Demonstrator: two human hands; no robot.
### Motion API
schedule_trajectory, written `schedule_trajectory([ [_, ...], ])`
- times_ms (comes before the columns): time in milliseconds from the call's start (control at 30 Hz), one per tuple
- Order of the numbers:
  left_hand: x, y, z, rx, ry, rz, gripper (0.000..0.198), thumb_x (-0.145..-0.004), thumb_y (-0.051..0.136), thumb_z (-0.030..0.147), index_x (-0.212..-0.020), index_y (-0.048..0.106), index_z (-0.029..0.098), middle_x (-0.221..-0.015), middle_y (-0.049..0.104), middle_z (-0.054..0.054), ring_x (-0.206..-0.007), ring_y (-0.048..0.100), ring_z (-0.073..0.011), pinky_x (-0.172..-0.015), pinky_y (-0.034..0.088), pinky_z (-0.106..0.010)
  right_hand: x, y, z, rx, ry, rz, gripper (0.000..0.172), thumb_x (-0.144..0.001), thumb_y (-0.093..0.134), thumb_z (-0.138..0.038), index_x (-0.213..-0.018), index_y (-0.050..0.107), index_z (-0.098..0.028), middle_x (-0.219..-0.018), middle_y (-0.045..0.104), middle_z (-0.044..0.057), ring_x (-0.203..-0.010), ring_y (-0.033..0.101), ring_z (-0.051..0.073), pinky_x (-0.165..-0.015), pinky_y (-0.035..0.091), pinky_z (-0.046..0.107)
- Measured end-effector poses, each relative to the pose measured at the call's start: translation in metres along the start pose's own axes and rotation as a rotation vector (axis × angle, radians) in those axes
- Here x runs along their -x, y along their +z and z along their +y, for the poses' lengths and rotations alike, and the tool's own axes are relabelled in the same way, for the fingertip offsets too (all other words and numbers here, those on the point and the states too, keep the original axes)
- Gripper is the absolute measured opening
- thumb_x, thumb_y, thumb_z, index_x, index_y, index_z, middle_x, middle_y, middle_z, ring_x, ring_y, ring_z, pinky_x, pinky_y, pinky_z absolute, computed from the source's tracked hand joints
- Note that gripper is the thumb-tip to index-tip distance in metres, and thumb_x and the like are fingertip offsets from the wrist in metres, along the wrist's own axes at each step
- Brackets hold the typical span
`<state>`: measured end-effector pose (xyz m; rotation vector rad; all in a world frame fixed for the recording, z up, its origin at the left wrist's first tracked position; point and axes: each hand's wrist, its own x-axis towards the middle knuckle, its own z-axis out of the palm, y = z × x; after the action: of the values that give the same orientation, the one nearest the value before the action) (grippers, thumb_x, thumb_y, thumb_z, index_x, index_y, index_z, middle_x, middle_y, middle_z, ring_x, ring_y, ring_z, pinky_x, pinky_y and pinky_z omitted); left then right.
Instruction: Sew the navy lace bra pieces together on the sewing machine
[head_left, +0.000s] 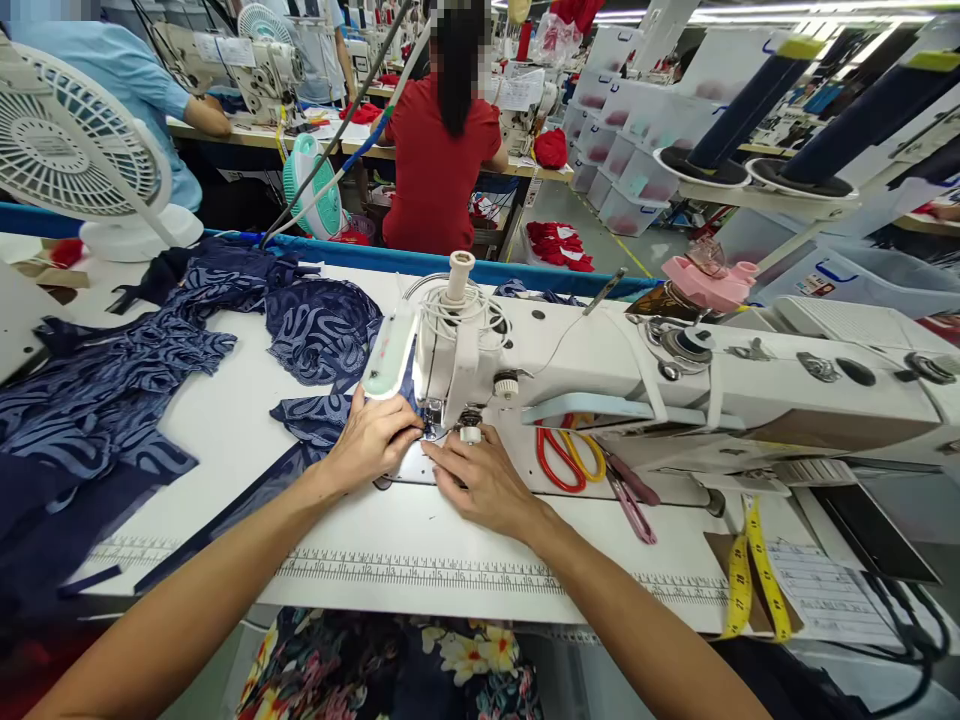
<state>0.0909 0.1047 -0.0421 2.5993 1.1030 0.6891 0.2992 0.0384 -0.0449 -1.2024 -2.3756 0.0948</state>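
Observation:
My left hand (379, 435) is at the left side of the presser foot (433, 418) of a white sewing machine (600, 350). Its fingers are pressed together on the edge of a navy patterned fabric (319, 415), which trails leftward over the table. From the right, my right hand (484, 475) reaches close to the needle area, with bent fingers and the tips drawn together near the foot. What those tips grip is too small to make out. Red-handled scissors (559, 462) and pink-handled snips (634, 510) lie under the machine arm.
More navy lace pieces (112, 390) are heaped on the left. A white fan (82, 140) stands behind them. Thread cones (750, 105) rise at the right, above a yellow tape measure (742, 570). A person in red (442, 160) sits beyond the table.

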Motion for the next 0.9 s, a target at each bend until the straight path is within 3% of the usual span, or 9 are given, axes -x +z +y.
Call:
schedule_trajectory([
  [167,0.000,-0.001,0.002,-0.013,0.001,-0.006,0.020,-0.096,0.049,0.028,-0.094,0.068,0.023,-0.092,0.066,-0.002,-0.098,0.054,-0.0221,-0.112,0.015,-0.057,0.002,0.001,0.008,0.020,0.009,0.127,0.028,-0.096,0.046,-0.015,-0.112,0.069,-0.019,-0.082,0.067,0.004,-0.077,0.056,0.017,-0.088,0.034,0.038],
  [267,0.001,0.000,0.002,-0.013,-0.004,-0.010,0.020,-0.096,0.048,0.028,-0.094,0.067,0.023,-0.091,0.066,-0.002,-0.097,0.054,-0.0220,-0.112,0.015,-0.058,-0.002,0.003,0.008,0.102,-0.019,0.075,0.033,-0.095,0.044,-0.013,-0.119,0.065,-0.018,-0.088,0.068,0.006,-0.078,0.055,0.019,-0.084,0.033,0.038],
  [500,0.001,0.000,-0.001,0.067,-0.019,0.007,0.017,-0.095,0.052,0.027,-0.089,0.066,0.022,-0.088,0.066,-0.001,-0.091,0.056,-0.0190,-0.112,0.015,-0.055,-0.008,0.002,0.003,0.124,-0.019,-0.048,0.036,-0.090,0.044,-0.010,-0.120,0.063,-0.013,-0.078,0.065,0.006,-0.071,0.050,0.020,-0.077,0.030,0.037],
  [900,-0.001,-0.001,-0.002,0.057,-0.034,-0.045,0.019,-0.095,0.053,0.030,-0.093,0.071,0.025,-0.096,0.069,-0.002,-0.100,0.055,-0.0225,-0.112,0.010,-0.062,-0.002,0.003,0.008,0.042,-0.045,0.002,0.036,-0.092,0.042,-0.009,-0.120,0.064,-0.014,-0.077,0.065,0.004,-0.074,0.050,0.018,-0.079,0.031,0.037],
])
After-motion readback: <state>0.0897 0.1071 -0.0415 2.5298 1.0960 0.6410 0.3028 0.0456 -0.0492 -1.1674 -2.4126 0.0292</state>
